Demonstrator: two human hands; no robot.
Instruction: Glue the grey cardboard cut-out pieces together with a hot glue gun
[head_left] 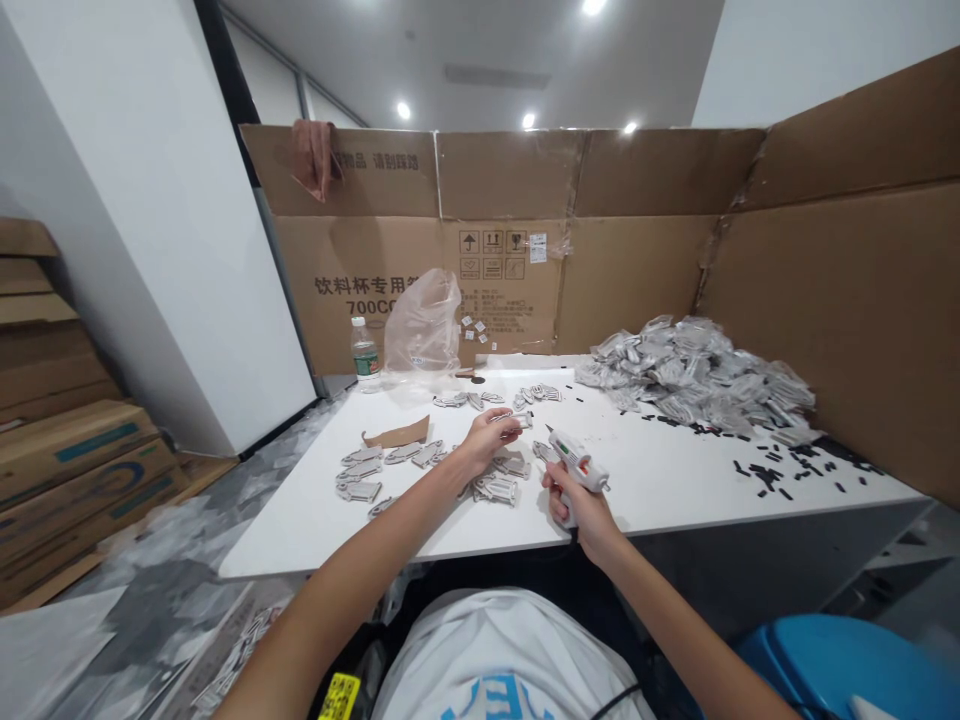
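**Fingers (504, 428) close on a grey cut-out and a hot glue gun (579, 470)**

The left hand (486, 447) is closed, its fingertips pinching the flat grey cut-out (513, 420), which pokes out past them, above the table. The right hand (583, 512) wraps firmly around the grip of the white plastic gun, whose slim metal nozzle (551, 430) points up and to the left. Below and around the hands, on a smooth white table (660, 490), lie more flat, notched cut-outs (495, 488), loosely clustered, with another scattered group (536, 393) towards the back. A curved brown cardboard offcut (397, 432) lies to the left. To the right rises a loose, jumbled heap of silvery-grey pieces (697, 372), with small black scraps (765, 476) strewn along its near side. Behind the table stand creased corrugated cardboard panels (495, 280), with a crumpled clear plastic bag (424, 325) and a ribbed water bottle (364, 350) just in front of them.
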